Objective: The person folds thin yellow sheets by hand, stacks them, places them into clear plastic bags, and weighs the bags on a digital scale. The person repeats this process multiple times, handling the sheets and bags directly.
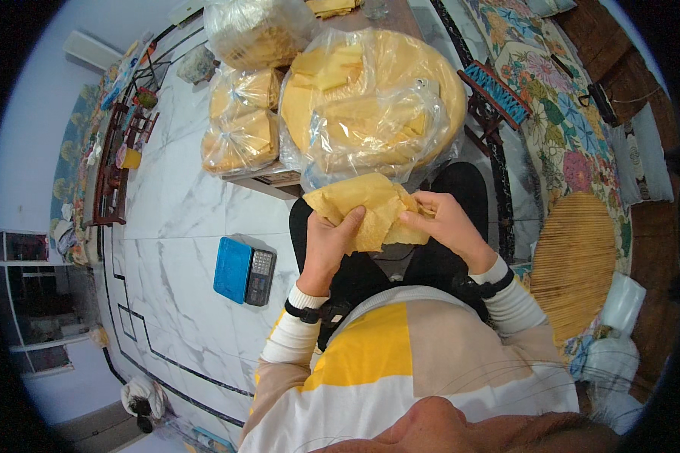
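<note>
Above my lap I hold several thin, crinkled yellow sheets [359, 198] that look like tofu skin, with ragged edges. My left hand [331, 245] is closed on their left side, thumb on top and the other fingers hidden beneath. At the right side, my right hand [449, 225] pinches the sheets' edge between thumb and fingers. Just beyond them is a large round yellow tray [449, 98]. On it lie a clear plastic bag [332, 143] with more yellow sheets inside and a loose stack of sheets [329, 66].
Bulging clear bags of yellow sheets [238, 140] stand left of the tray. A blue-topped digital scale [234, 270] sits on the marble floor to my left. A folding stool [495, 94] with blue webbing is at the right, near a floral-covered seat [559, 143] and a round woven mat [574, 264].
</note>
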`<act>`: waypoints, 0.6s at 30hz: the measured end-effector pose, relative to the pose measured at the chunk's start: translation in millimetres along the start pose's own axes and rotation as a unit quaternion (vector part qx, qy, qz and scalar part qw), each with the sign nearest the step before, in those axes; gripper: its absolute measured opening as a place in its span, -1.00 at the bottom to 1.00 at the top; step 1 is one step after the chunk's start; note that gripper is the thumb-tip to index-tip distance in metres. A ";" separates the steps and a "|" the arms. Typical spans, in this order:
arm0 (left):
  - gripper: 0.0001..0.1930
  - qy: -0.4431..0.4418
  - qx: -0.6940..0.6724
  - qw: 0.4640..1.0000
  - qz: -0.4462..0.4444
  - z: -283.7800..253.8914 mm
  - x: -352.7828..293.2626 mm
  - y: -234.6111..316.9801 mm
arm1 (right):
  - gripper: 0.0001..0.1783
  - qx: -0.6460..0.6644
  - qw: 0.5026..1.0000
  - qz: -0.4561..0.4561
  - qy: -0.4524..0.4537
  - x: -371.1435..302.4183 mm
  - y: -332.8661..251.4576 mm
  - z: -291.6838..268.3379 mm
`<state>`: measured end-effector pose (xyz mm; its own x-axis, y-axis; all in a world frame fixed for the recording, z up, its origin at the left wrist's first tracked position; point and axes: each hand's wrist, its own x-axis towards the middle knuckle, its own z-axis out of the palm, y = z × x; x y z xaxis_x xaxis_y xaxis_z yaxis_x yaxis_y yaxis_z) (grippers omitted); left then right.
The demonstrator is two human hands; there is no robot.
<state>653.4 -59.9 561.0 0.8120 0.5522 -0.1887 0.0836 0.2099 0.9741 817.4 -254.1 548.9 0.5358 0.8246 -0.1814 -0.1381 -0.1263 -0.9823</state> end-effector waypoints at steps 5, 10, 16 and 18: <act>-0.67 0.035 -0.003 0.999 0.005 -2.2 0.9 -8.1 | -0.61 -0.070 0.988 -0.094 0.101 -4.9 -1.6 10.0; -0.66 0.032 -0.018 0.999 0.000 -1.8 -0.6 -15.0 | -0.59 -0.164 0.974 -0.133 0.086 4.0 4.3 12.4; -0.65 0.025 -0.041 0.999 -0.001 5.7 -6.0 -19.0 | -0.62 -0.286 0.924 -0.204 0.151 15.2 19.0 17.0; -0.65 0.036 -0.067 0.997 -0.018 9.2 -7.8 -20.5 | -0.65 -0.278 0.928 -0.196 0.150 16.7 18.8 22.2</act>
<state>650.7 -75.9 543.7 0.7657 0.5978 -0.2374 0.0303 0.3351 0.9417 805.3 -230.5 528.4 0.6731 0.6878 0.2718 0.5233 -0.1832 -0.8322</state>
